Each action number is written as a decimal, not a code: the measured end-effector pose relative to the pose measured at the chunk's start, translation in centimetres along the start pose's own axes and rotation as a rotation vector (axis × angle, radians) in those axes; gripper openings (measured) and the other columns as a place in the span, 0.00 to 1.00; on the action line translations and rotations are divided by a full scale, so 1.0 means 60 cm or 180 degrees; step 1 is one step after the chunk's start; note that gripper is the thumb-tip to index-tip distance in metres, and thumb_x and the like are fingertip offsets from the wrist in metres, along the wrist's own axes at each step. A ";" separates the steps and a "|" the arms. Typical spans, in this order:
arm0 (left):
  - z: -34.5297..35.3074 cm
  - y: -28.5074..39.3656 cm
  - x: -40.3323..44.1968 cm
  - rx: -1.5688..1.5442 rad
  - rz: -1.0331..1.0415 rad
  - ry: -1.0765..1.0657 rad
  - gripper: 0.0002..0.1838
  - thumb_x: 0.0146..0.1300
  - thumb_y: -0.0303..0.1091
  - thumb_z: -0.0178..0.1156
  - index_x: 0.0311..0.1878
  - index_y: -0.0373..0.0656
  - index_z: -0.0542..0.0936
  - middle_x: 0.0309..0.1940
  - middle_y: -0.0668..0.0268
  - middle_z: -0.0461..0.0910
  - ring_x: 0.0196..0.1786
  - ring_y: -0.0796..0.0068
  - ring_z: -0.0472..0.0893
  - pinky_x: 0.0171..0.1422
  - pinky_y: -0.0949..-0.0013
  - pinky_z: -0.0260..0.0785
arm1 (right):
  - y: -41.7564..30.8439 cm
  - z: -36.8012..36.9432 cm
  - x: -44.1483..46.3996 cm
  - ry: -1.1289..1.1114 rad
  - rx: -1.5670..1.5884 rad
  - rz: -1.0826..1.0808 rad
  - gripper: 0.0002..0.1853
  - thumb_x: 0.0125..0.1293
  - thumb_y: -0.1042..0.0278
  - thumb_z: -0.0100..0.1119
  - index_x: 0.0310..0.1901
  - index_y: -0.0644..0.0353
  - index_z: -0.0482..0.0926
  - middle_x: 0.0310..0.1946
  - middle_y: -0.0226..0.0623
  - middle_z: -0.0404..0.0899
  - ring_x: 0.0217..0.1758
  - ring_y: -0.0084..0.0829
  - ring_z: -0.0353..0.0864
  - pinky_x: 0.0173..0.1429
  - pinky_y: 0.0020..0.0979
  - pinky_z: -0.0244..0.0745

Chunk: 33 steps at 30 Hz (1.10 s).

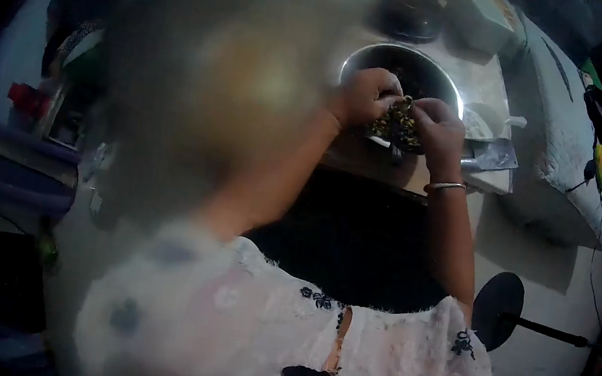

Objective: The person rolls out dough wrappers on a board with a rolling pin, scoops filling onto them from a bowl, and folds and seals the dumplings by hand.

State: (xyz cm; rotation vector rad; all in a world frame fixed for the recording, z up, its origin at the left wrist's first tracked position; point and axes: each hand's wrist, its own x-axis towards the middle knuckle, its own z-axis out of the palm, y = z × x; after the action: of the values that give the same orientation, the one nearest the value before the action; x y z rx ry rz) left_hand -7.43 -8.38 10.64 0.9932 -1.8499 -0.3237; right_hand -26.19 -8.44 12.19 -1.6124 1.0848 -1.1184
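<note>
Both my hands are raised at the near side of a shiny metal bowl (451, 78). My left hand (369, 94) is closed, its fingertips pinched over the bowl. Opposite it, my right hand (440, 127) is pinched too, with a bangle on the wrist. Between the two sets of fingertips shows a small pale piece (408, 101), too small to name. Below them lie many small yellow-green chopped bits (386, 128). A dark narrow strip (397, 152) shows at the bowl's near edge; I cannot make out what it is.
The bowl rests on a light-topped table (508, 113). Behind it stand a dark round pot (405, 22) and a white box (482, 20). A shiny grey flat thing (492, 155) lies at the right edge. A black round disc on a rod (497, 312) is at lower right. Blur covers the left.
</note>
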 end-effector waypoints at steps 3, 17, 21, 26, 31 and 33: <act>-0.001 0.004 -0.001 -0.0052 -0.0080 0.0084 0.07 0.50 0.28 0.63 0.33 0.40 0.80 0.30 0.57 0.79 0.36 0.60 0.79 0.42 0.64 0.72 | 0.005 0.000 0.001 -0.0010 -0.0122 -0.0292 0.06 0.59 0.72 0.62 0.36 0.64 0.81 0.33 0.31 0.81 0.36 0.21 0.77 0.42 0.24 0.72; -0.009 0.012 -0.001 -0.0156 -0.0045 0.0017 0.06 0.51 0.27 0.63 0.34 0.40 0.80 0.31 0.57 0.80 0.37 0.63 0.80 0.42 0.67 0.72 | -0.007 -0.005 -0.007 0.0016 -0.0078 -0.0193 0.04 0.60 0.73 0.61 0.36 0.61 0.82 0.31 0.31 0.82 0.34 0.20 0.77 0.40 0.24 0.73; -0.006 0.012 -0.001 -0.0238 -0.0140 0.0029 0.07 0.51 0.28 0.63 0.34 0.40 0.80 0.32 0.57 0.80 0.37 0.63 0.80 0.43 0.66 0.72 | -0.010 0.000 -0.012 0.0212 -0.0668 -0.0744 0.03 0.61 0.74 0.60 0.35 0.62 0.81 0.30 0.31 0.81 0.33 0.21 0.77 0.41 0.24 0.73; -0.006 0.017 -0.003 -0.0237 -0.0165 -0.0008 0.06 0.51 0.28 0.62 0.34 0.40 0.80 0.32 0.56 0.80 0.36 0.62 0.80 0.42 0.65 0.72 | 0.012 0.002 -0.007 0.0240 -0.0721 -0.0844 0.06 0.61 0.74 0.59 0.40 0.61 0.79 0.35 0.34 0.80 0.38 0.23 0.79 0.44 0.25 0.73; -0.005 0.023 -0.006 -0.0088 -0.0281 0.0060 0.06 0.56 0.30 0.62 0.35 0.40 0.79 0.31 0.61 0.79 0.36 0.66 0.79 0.42 0.67 0.71 | 0.037 0.016 -0.004 0.0225 0.0137 -0.1474 0.12 0.59 0.75 0.59 0.45 0.59 0.77 0.42 0.37 0.77 0.43 0.28 0.79 0.47 0.28 0.75; -0.005 0.021 -0.006 -0.0027 -0.0264 0.0064 0.06 0.56 0.30 0.62 0.35 0.40 0.79 0.31 0.61 0.79 0.35 0.66 0.79 0.41 0.67 0.71 | 0.028 0.012 -0.006 0.0084 -0.0362 -0.1678 0.14 0.58 0.76 0.60 0.47 0.58 0.76 0.44 0.38 0.76 0.43 0.31 0.80 0.48 0.29 0.76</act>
State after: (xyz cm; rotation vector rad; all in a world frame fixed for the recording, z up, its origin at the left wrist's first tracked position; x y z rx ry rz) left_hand -7.70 -7.27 11.32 1.0656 -1.7909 -0.3698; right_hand -25.89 -8.38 10.34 -2.0485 0.7643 -1.4358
